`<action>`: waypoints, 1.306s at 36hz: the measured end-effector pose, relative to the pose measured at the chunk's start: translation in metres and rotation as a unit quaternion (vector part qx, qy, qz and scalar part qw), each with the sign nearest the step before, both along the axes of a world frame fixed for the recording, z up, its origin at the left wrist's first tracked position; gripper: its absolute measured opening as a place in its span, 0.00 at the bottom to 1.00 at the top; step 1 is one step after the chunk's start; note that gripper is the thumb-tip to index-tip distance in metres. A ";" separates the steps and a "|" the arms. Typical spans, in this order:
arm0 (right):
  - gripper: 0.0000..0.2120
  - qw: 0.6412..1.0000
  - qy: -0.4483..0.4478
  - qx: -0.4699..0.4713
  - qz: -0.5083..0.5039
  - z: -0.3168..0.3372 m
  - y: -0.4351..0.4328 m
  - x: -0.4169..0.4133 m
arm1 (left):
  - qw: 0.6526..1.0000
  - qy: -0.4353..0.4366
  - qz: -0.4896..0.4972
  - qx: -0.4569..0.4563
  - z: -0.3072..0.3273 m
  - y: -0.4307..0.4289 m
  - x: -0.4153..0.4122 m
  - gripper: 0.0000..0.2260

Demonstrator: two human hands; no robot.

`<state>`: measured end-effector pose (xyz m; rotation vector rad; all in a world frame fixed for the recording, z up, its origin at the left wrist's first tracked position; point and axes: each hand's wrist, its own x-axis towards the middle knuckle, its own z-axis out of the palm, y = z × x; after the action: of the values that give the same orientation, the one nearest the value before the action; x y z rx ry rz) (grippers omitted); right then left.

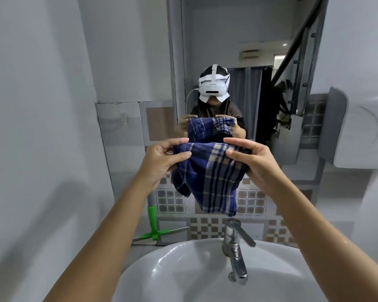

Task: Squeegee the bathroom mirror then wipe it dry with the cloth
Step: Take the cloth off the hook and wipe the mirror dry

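A blue plaid cloth hangs between both hands above the sink, just in front of the mirror. My left hand pinches its upper left edge, and my right hand pinches the upper right edge. The cloth droops in folds below them. The mirror reflects the cloth, both hands and a person with a white headset. A green-handled squeegee leans against the tiled wall at the left behind the sink, with its blade down on the ledge.
A white sink sits below the hands, with a chrome tap at its back edge. Patterned tiles run under the mirror. A grey and white dispenser hangs on the right wall. A plain grey wall stands at the left.
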<state>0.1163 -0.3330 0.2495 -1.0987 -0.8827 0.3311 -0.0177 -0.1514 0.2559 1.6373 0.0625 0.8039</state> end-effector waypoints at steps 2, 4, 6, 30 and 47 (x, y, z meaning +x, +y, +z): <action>0.14 0.999 -0.023 -0.018 -0.022 -0.001 -0.011 0.008 | 1.000 -0.013 0.022 0.015 -0.006 -0.011 0.009 0.15; 0.14 0.997 -0.049 -0.038 -0.044 0.001 -0.021 0.015 | 0.998 -0.028 0.043 0.029 -0.010 -0.019 0.017 0.15; 0.14 0.995 -0.061 -0.047 -0.062 0.003 -0.030 0.023 | 0.996 -0.041 0.068 0.043 -0.012 -0.022 0.025 0.15; 0.18 0.995 0.038 0.079 -0.038 0.061 -0.003 0.086 | 0.994 -0.050 -0.044 0.082 0.078 0.014 0.109 0.12; 0.15 0.947 -0.192 0.090 -0.241 0.200 0.034 0.122 | 0.943 -0.235 0.118 0.206 0.185 0.039 0.155 0.11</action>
<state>0.2384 -0.2994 0.4491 -1.1858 -0.9285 -0.3769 0.1374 -0.1123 0.4407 1.7995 -0.2686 1.4526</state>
